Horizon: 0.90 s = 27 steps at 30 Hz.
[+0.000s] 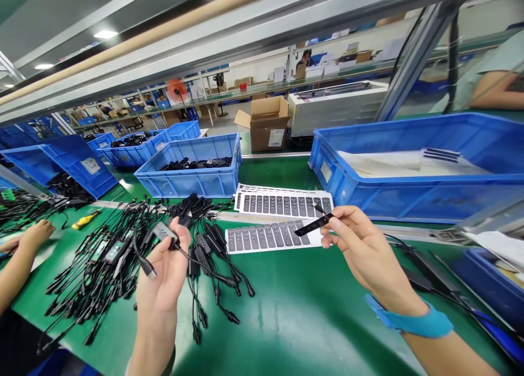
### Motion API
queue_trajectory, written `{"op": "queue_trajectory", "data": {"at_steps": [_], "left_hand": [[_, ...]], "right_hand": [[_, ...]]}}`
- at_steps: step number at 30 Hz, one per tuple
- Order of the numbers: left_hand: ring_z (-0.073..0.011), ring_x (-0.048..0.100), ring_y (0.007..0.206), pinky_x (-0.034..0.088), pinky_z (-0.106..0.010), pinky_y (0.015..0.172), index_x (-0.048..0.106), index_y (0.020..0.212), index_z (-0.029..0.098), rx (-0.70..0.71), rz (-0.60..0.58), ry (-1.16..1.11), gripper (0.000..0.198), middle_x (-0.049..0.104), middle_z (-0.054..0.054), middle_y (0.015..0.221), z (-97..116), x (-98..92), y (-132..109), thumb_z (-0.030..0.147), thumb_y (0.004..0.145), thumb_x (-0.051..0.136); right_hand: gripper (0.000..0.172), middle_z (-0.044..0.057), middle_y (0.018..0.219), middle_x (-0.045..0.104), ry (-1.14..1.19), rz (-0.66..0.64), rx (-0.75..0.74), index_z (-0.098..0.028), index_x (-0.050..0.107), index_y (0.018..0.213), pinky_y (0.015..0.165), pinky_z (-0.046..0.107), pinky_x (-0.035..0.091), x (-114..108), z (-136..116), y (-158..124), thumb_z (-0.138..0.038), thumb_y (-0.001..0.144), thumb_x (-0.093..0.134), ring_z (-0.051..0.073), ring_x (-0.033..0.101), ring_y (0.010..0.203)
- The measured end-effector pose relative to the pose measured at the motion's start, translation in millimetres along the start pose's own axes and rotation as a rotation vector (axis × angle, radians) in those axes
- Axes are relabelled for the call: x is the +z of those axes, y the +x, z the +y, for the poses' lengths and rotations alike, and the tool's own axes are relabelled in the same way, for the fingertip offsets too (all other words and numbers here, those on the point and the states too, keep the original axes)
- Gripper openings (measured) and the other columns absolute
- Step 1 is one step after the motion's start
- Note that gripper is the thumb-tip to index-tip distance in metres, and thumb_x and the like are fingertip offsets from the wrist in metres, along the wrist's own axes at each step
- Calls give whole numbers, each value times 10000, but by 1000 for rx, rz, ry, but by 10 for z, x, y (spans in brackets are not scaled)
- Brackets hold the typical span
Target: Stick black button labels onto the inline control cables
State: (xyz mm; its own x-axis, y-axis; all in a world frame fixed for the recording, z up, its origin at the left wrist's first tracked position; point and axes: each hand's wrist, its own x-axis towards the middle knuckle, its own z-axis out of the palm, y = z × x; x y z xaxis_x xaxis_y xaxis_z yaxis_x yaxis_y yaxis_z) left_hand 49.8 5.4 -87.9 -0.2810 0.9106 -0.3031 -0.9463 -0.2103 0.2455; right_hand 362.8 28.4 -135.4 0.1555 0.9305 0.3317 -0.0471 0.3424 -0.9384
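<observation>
Black label strip (314, 224), perhaps peeled

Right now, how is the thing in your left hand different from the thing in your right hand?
The left hand grips a cabled controller, a thick little box with black wires trailing from it; the right hand pinches a black sticker strip, thin and flat with no wire. The controller is closed in the fist, while the strip is held only at one end by the fingertips. Both are small, dark and elongated, held above the green table.
</observation>
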Motion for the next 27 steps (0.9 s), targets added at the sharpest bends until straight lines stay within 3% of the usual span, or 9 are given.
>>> {"op": "queue_trajectory", "data": {"at_steps": [3,6,8,12,15,20,27], "left_hand": [[-96,653,833,586,-205,777,445,1390,81,-142,-141,97,446,655,-100,1008,-228,-58,-142,66,970,296],[-74,644,693,577,-187,643,521,1334,250,-262,-399,358,429,645,-50,1182,-540,-223,-281,110,928,507],[-95,654,724,566,-201,654,530,1308,241,-409,-484,520,464,633,-83,1208,-754,-359,-354,161,869,659],[-137,664,771,550,-248,725,474,1329,130,-608,-504,670,607,651,-148,1096,-1056,-592,-430,214,798,755],[-159,673,798,546,-274,757,469,1337,131,-610,-557,734,636,636,-161,1118,-1131,-699,-442,247,787,766],[-205,686,883,558,-290,803,598,1222,150,-550,-686,836,511,626,-133,1112,-1137,-763,-448,229,757,794],[-221,692,903,573,-226,703,498,1378,213,-584,-742,849,639,625,-149,1137,-1124,-746,-490,227,798,766]], "right_hand": [[332,34,851,520,2,-17,-4,-210,492,956,548,241,493,14,-69,-37,-480,856,658,138,535,684],[339,34,848,510,23,-27,-6,-207,483,929,523,248,492,38,-161,-82,-495,856,647,134,527,647],[331,31,841,497,57,-54,-3,-205,488,912,505,245,491,56,-213,-114,-490,857,645,128,514,630],[291,22,812,468,88,-147,18,-194,504,880,464,215,455,92,-238,-174,-450,876,643,109,486,608],[274,-1,773,449,62,-248,71,-186,485,884,458,191,425,129,-208,-219,-417,900,633,79,472,558],[294,-21,720,449,46,-427,175,-165,468,895,436,162,419,230,-208,-306,-418,916,617,49,456,490],[323,-5,707,464,-13,-467,220,-149,498,862,413,141,420,342,-209,-389,-442,889,633,51,424,503]]}}
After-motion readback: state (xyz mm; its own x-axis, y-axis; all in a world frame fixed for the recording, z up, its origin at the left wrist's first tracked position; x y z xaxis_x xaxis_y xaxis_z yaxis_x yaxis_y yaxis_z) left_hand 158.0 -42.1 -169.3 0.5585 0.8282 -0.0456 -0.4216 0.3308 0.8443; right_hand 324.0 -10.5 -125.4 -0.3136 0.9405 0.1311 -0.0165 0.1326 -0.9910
